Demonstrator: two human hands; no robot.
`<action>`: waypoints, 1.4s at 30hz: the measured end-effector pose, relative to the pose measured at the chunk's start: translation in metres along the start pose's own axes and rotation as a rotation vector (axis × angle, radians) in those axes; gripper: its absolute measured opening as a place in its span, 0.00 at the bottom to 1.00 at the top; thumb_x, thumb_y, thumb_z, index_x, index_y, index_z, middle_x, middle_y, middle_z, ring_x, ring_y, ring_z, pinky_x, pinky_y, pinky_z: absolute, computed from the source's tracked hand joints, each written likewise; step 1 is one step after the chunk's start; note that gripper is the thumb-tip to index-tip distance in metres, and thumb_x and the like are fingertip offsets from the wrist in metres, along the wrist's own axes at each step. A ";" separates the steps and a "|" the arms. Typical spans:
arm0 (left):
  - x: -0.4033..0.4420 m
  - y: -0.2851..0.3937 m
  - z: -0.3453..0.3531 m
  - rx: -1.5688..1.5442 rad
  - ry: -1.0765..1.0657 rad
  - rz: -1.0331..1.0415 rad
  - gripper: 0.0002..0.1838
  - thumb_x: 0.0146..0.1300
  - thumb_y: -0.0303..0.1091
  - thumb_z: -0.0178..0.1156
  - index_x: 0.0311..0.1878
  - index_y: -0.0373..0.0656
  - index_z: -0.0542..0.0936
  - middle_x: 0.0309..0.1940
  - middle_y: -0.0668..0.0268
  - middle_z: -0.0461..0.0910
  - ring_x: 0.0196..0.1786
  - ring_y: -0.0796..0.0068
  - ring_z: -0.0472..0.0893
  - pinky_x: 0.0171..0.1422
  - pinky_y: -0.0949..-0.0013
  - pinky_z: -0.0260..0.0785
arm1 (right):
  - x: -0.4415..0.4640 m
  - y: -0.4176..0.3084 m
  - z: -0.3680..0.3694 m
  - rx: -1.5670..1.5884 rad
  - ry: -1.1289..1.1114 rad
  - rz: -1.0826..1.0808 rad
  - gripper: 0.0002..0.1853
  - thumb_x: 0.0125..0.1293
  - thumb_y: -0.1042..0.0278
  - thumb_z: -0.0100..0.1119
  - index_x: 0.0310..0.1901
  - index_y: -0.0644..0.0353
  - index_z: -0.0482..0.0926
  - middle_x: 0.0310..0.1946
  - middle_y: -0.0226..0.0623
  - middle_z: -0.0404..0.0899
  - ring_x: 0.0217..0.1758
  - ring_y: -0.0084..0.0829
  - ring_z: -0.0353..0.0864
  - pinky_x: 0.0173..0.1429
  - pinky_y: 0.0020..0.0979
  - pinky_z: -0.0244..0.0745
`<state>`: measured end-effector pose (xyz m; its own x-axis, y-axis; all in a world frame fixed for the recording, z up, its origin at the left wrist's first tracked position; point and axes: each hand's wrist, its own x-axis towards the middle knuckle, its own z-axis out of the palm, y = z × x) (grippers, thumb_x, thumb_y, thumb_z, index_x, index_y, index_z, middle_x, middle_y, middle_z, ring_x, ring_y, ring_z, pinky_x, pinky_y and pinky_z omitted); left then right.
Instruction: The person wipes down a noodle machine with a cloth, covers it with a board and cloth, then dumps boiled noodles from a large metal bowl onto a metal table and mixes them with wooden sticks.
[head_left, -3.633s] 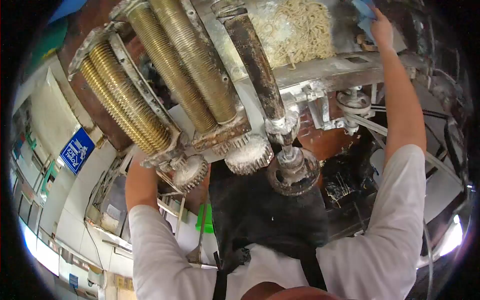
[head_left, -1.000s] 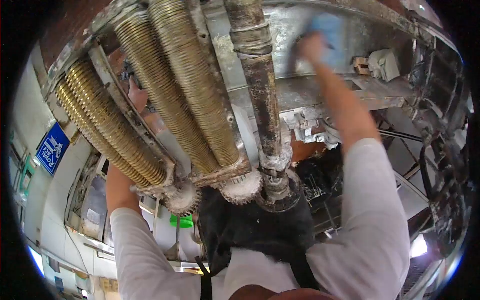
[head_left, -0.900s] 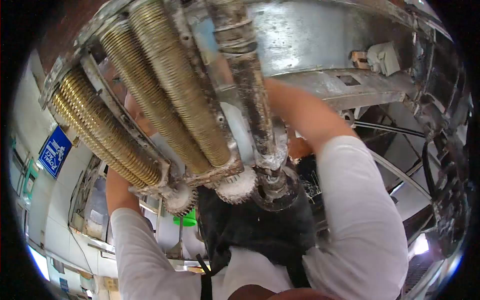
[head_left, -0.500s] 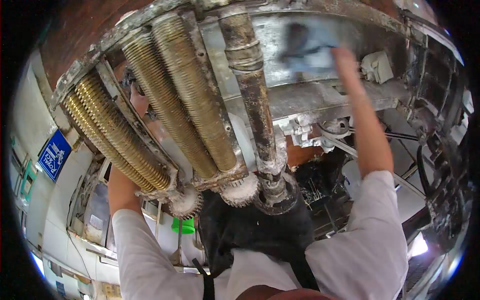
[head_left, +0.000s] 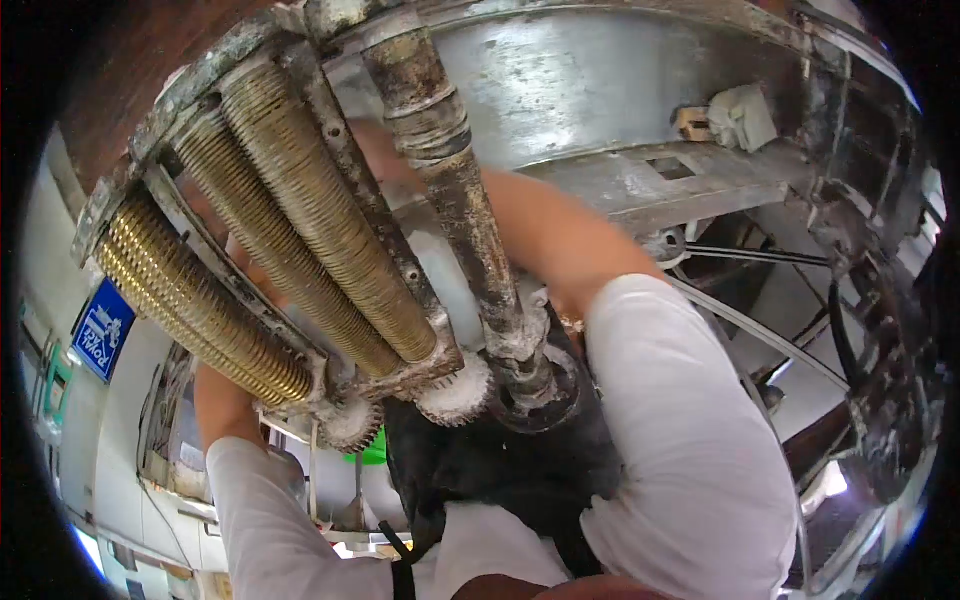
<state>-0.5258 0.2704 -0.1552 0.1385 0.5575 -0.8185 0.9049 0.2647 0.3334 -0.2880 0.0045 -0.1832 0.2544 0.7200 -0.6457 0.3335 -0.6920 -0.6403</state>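
Note:
My right hand (head_left: 384, 155) reaches across behind the rusty, white-caked shaft (head_left: 445, 150). It shows as a blur in the gap beside the middle pair of ridged brass rollers (head_left: 310, 210); its fingers and anything in them are hidden. On the other side, my left forearm (head_left: 226, 400) goes up behind the outer pair of ridged rollers (head_left: 205, 290). Only slivers of skin from my left hand (head_left: 254, 268) appear between the roller pairs, so its grip cannot be made out. White-crusted gears (head_left: 455, 390) sit at the rollers' near ends.
A shiny metal panel (head_left: 570, 80) curves behind the shaft. On the metal ledge (head_left: 640, 190) lie a crumpled pale cloth (head_left: 742, 118) and a small wooden block (head_left: 692, 124). Dark frame parts stand at the right; a blue sign (head_left: 103, 330) hangs at the left.
My right hand, which was moving a bluish cloth over the metal panel, has swung left behind the shaft. The cloth is out of sight. The wooden block has come into view.

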 end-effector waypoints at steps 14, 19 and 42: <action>0.006 -0.007 0.000 0.012 -0.031 -0.018 0.21 0.57 0.35 0.60 0.54 0.40 0.74 0.47 0.54 0.74 0.45 0.61 0.75 0.47 0.53 0.74 | -0.095 0.185 -0.147 -0.339 0.328 0.349 0.17 0.61 0.65 0.59 0.51 0.60 0.80 0.33 0.47 0.83 0.34 0.42 0.83 0.41 0.42 0.78; 0.002 -0.008 0.002 0.024 -0.038 -0.019 0.20 0.57 0.35 0.60 0.53 0.40 0.75 0.48 0.54 0.74 0.46 0.61 0.75 0.47 0.52 0.74 | -0.012 0.006 0.019 -0.048 0.017 0.017 0.21 0.63 0.62 0.59 0.56 0.61 0.78 0.37 0.47 0.84 0.36 0.41 0.83 0.44 0.43 0.78; -0.008 -0.001 0.005 0.051 -0.080 0.136 0.18 0.58 0.36 0.60 0.50 0.40 0.77 0.50 0.54 0.74 0.47 0.60 0.75 0.48 0.52 0.73 | -0.067 -0.009 -0.059 0.209 0.117 -0.042 0.21 0.67 0.68 0.52 0.61 0.58 0.77 0.46 0.38 0.84 0.45 0.30 0.82 0.52 0.33 0.76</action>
<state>-0.5257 0.2619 -0.1513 0.2913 0.5204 -0.8027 0.8945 0.1493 0.4213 -0.2544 -0.0351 -0.1097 0.3515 0.7411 -0.5721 0.1541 -0.6485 -0.7454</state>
